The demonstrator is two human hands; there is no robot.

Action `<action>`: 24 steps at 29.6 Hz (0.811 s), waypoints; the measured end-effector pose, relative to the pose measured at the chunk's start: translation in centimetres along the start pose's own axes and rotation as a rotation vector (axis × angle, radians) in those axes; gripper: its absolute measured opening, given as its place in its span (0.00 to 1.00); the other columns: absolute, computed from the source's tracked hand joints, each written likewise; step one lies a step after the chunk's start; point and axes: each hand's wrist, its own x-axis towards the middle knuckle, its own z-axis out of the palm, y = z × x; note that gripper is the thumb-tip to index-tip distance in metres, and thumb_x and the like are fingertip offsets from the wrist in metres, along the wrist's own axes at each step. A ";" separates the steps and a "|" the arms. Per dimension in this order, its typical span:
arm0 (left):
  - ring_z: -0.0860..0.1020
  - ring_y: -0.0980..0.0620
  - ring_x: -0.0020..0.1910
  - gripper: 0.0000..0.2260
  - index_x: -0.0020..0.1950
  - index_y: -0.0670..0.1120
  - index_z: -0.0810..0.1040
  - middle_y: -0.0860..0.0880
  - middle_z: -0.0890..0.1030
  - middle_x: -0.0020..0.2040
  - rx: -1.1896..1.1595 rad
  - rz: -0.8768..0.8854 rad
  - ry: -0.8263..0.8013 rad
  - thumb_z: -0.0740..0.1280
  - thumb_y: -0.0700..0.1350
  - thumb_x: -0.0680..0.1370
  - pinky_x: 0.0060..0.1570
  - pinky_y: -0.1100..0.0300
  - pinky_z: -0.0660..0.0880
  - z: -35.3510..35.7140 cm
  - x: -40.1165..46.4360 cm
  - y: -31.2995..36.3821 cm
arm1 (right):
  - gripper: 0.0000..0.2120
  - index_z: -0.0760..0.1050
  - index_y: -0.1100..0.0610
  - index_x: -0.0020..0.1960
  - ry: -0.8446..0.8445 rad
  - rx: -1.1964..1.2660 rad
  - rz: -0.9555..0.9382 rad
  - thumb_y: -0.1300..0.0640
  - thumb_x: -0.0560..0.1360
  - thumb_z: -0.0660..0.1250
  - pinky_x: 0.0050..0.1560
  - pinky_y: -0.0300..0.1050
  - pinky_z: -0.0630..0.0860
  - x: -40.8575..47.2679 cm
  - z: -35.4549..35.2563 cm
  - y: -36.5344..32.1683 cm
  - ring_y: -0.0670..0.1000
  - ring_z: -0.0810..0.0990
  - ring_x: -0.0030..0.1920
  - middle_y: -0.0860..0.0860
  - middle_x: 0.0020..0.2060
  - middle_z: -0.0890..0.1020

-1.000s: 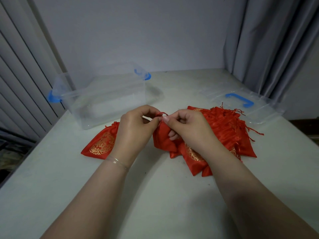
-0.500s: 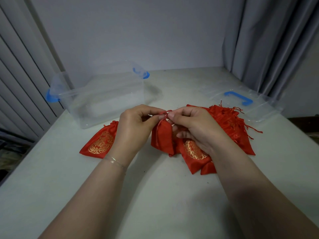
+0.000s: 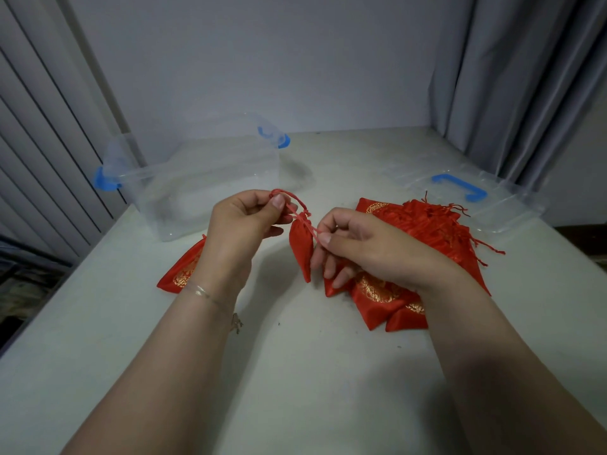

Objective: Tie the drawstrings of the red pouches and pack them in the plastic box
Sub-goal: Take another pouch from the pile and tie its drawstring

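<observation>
A small red pouch [image 3: 301,247] hangs above the table by its drawstrings, its mouth pulled tight. My left hand [image 3: 243,224] pinches one red drawstring [image 3: 289,196] up and to the left. My right hand [image 3: 364,247] pinches the other drawstring down and to the right. A pile of red pouches with gold print [image 3: 423,231] lies under and behind my right hand. One more red pouch [image 3: 179,272] lies flat on the table, partly hidden behind my left wrist. The clear plastic box [image 3: 203,188] with blue latches stands open at the back left.
The box's clear lid [image 3: 473,195] with a blue handle lies at the back right, beside grey curtains [image 3: 525,80]. The white table [image 3: 295,372] ends at the left near a slatted wall. A wall closes the back.
My hands have moved apart and pulled the drawstrings out, the left up-left and the right down-right. The pouch has lifted off the pile and its mouth has cinched shut.
</observation>
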 end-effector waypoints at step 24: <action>0.80 0.57 0.31 0.08 0.50 0.46 0.75 0.51 0.84 0.34 -0.020 -0.192 -0.116 0.71 0.41 0.74 0.32 0.65 0.69 0.1 0.3 -0.1 | 0.04 0.71 0.55 0.44 0.321 -0.154 -0.124 0.60 0.78 0.60 0.28 0.41 0.73 1.2 0.9 1.2 0.47 0.76 0.24 0.50 0.26 0.80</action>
